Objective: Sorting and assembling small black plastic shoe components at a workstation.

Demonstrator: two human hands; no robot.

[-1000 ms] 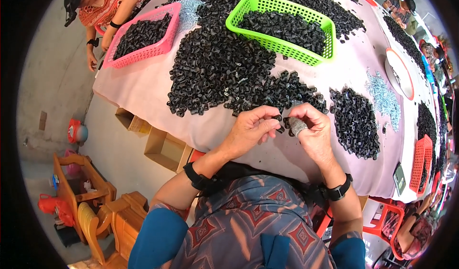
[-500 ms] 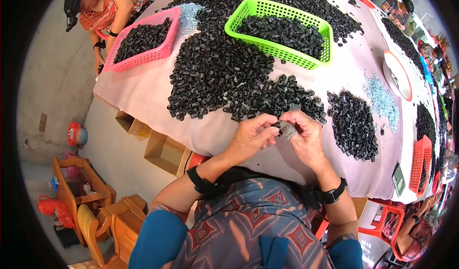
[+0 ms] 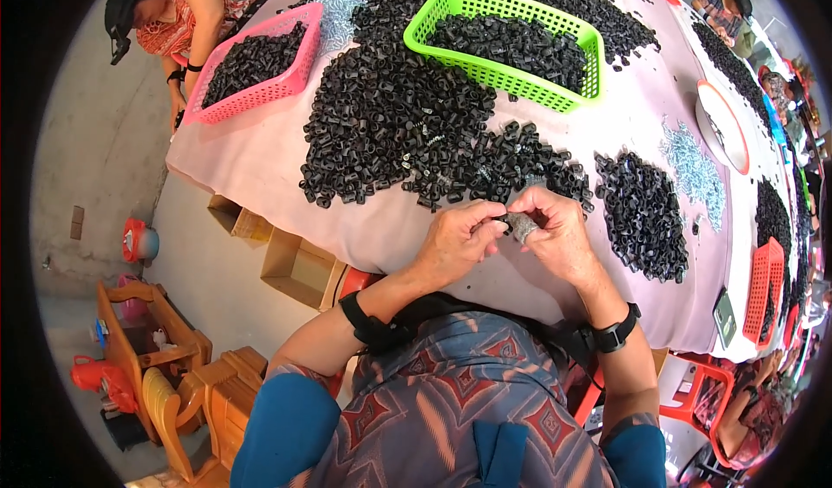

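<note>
Both my hands meet over the near edge of the cloth-covered table. My left hand (image 3: pixel 452 244) is closed, thumb and forefinger pinching a small black plastic piece (image 3: pixel 504 220). My right hand (image 3: pixel 563 238) is closed against the same piece from the other side, and a grey wrap (image 3: pixel 523 226) covers one of its fingers. Fingers hide most of the piece. Just beyond my hands lies a wide heap of similar black plastic pieces (image 3: pixel 381 128), with a few silvery bits among them. A smaller heap of black pieces (image 3: pixel 643 215) lies right of my right hand.
A green basket (image 3: pixel 494 76) and a pink basket (image 3: pixel 308 50) hold black pieces. Small silvery metal parts (image 3: pixel 693 172) lie at right, near a white bowl (image 3: pixel 722 126), a phone (image 3: pixel 725 319) and a red basket (image 3: pixel 763 293). Another person (image 3: pixel 204 11) sits far left. Cardboard boxes (image 3: pixel 299 267) stand below.
My hands stay together on the small black piece, with slight finger shifts. The view has tilted slightly, so the table and baskets appear a little higher.
</note>
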